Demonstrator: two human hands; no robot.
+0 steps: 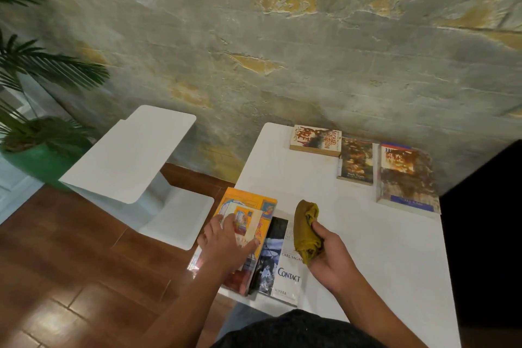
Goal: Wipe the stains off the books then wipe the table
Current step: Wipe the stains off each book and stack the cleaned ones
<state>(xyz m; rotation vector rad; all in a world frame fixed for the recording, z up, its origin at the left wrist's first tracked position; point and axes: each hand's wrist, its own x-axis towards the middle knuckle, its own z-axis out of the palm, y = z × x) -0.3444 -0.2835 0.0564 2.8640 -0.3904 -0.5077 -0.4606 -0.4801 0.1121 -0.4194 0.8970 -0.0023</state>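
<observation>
My left hand [227, 243] lies flat with spread fingers on an orange-covered book [248, 206] at the near left edge of the white table [367, 248]. That book partly overlaps a white and black book titled Contact [282, 271]. My right hand [329, 251] holds a bunched mustard-yellow cloth [306, 224] just above the table, to the right of the Contact book. Three stained books lie at the far side: a Michael Crichton paperback [315, 140], a dark Mark Twain paperback [356, 161] and a larger brown-smeared book [406, 179].
A white side table [130, 155] stands to the left over the brown wood floor. A green-potted palm [36, 150] fills the far left. A rough stone wall runs behind both tables. A dark shape [485, 220] borders the table's right edge.
</observation>
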